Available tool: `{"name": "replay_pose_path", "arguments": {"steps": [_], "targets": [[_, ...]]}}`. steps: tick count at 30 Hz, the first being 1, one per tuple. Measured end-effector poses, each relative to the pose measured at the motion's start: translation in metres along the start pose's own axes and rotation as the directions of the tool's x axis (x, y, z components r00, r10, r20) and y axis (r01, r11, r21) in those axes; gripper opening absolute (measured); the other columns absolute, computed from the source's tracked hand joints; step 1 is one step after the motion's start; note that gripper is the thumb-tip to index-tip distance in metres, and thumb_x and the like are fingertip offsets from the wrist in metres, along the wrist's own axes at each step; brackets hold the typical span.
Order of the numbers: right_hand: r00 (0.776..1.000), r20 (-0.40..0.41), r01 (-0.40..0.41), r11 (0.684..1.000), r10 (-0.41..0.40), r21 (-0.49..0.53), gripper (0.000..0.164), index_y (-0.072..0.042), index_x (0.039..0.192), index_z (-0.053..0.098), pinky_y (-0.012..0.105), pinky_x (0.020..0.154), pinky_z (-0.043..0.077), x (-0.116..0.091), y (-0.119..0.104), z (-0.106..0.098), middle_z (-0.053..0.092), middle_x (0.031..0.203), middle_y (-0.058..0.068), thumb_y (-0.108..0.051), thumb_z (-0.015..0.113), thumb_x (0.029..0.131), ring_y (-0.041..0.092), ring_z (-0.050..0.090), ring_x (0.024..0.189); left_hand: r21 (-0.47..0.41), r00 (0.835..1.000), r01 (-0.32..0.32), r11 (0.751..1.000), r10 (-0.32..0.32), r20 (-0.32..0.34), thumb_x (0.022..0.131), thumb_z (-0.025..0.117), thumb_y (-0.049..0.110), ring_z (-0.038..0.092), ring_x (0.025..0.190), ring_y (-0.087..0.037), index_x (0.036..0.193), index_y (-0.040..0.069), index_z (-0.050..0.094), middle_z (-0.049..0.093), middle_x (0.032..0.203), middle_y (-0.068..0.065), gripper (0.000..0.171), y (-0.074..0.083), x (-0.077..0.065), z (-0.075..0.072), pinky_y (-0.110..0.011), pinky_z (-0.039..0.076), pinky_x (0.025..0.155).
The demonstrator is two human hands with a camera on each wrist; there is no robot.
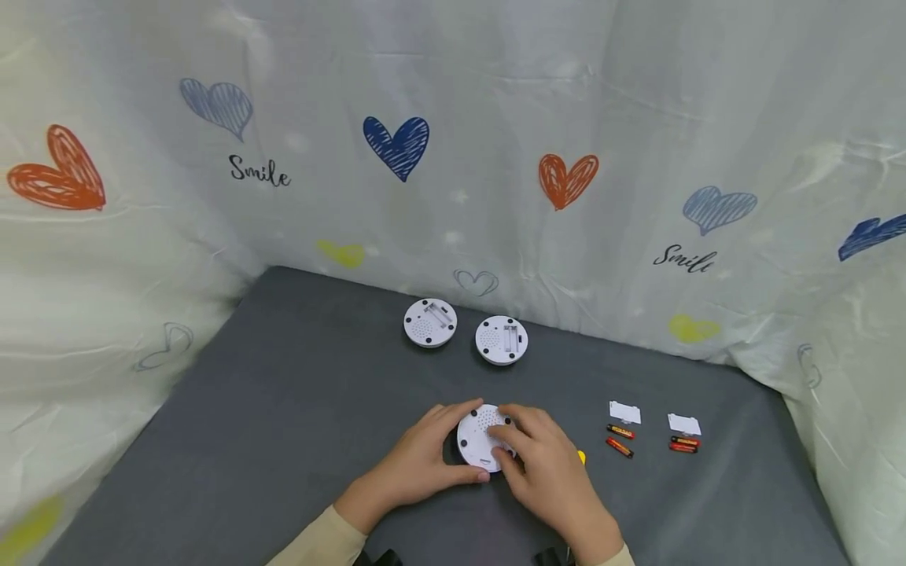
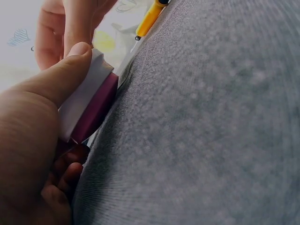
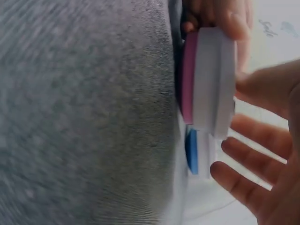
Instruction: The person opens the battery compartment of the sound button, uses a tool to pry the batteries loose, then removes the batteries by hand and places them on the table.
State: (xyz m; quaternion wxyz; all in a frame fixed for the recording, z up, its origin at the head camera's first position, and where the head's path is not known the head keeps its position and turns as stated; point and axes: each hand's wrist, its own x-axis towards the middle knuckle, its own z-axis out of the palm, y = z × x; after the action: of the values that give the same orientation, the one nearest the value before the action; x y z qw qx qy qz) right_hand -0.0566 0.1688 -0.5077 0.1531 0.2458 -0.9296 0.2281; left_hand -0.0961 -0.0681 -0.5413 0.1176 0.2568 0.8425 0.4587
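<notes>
A round white device [image 1: 470, 442] lies with its underside up on the grey table, showing a patch of small holes and dark feet. In the right wrist view, its pink lower rim [image 3: 188, 77] faces the cloth. My left hand [image 1: 418, 460] grips it from the left, thumb along the near edge and fingers around the far side. My right hand [image 1: 548, 468] is over its right side, thumb and fingertips touching the underside. The right wrist view shows the other right fingers [image 3: 253, 161] spread beside it. Part of the underside is hidden beneath this hand.
Two similar white devices [image 1: 430, 322] [image 1: 501, 339] stand at the back with uncovered battery compartments. To the right lie two white covers [image 1: 625, 413] [image 1: 684, 424] and several red-black batteries [image 1: 620, 447]. A yellow-handled tool [image 2: 151, 19] lies beyond my right hand.
</notes>
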Motion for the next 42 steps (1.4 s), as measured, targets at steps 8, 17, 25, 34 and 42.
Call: {"name": "replay_pose_path", "arguments": {"steps": [8, 17, 25, 34, 42], "targets": [[0.986, 0.03, 0.162, 0.985, -0.161, -0.051, 0.024, -0.013, 0.111, 0.086, 0.047, 0.099, 0.059, 0.003, -0.01, -0.007, 0.073, 0.13, 0.006, -0.013, 0.092, 0.088, 0.025, 0.069, 0.122, -0.002, 0.999, -0.039, 0.999, 0.039, -0.02, 0.084, 0.088, 0.063, 0.051, 0.143, -0.018, 0.167, 0.021, 0.047, 0.055, 0.159, 0.006, 0.102, -0.003, -0.002, 0.0, -0.053, 0.048, 0.114], [0.981, 0.092, 0.177, 0.981, -0.169, -0.082, 0.021, -0.014, 0.109, 0.086, 0.04, 0.095, 0.062, 0.001, -0.012, -0.014, 0.076, 0.129, 0.008, -0.016, 0.091, 0.088, 0.024, 0.071, 0.122, -0.002, 0.998, -0.063, 0.998, 0.063, -0.013, 0.083, 0.089, 0.06, 0.052, 0.142, -0.018, 0.166, 0.019, 0.049, 0.058, 0.157, 0.005, 0.101, -0.001, -0.003, 0.004, -0.053, 0.048, 0.114], [0.978, 0.112, 0.186, 0.979, -0.176, -0.086, 0.021, -0.014, 0.108, 0.086, 0.042, 0.093, 0.063, 0.005, -0.011, -0.015, 0.077, 0.129, 0.01, -0.015, 0.092, 0.088, 0.026, 0.072, 0.121, 0.029, 0.995, -0.09, 0.996, 0.091, -0.029, 0.082, 0.093, 0.053, 0.055, 0.132, -0.013, 0.165, 0.016, 0.05, 0.062, 0.149, 0.006, 0.101, 0.003, 0.0, 0.002, -0.047, 0.05, 0.11], [0.971, 0.127, 0.211, 0.975, -0.202, -0.064, 0.02, -0.014, 0.106, 0.085, 0.042, 0.095, 0.062, 0.007, -0.018, -0.016, 0.078, 0.123, 0.007, -0.013, 0.091, 0.087, 0.027, 0.074, 0.119, 0.027, 0.996, -0.089, 0.996, 0.089, -0.026, 0.079, 0.094, 0.052, 0.055, 0.131, -0.013, 0.165, 0.016, 0.05, 0.063, 0.147, 0.007, 0.103, 0.003, -0.003, 0.0, -0.046, 0.051, 0.109], [0.974, 0.092, 0.216, 0.973, -0.209, -0.078, 0.018, -0.011, 0.101, 0.084, 0.041, 0.09, 0.064, 0.008, -0.02, -0.012, 0.08, 0.118, 0.009, -0.007, 0.091, 0.085, 0.028, 0.077, 0.114, 0.054, 0.992, -0.116, 0.992, 0.119, -0.047, 0.078, 0.095, 0.049, 0.057, 0.129, -0.016, 0.164, 0.013, 0.052, 0.065, 0.144, 0.004, 0.102, 0.001, -0.001, 0.0, -0.047, 0.051, 0.109]]}}
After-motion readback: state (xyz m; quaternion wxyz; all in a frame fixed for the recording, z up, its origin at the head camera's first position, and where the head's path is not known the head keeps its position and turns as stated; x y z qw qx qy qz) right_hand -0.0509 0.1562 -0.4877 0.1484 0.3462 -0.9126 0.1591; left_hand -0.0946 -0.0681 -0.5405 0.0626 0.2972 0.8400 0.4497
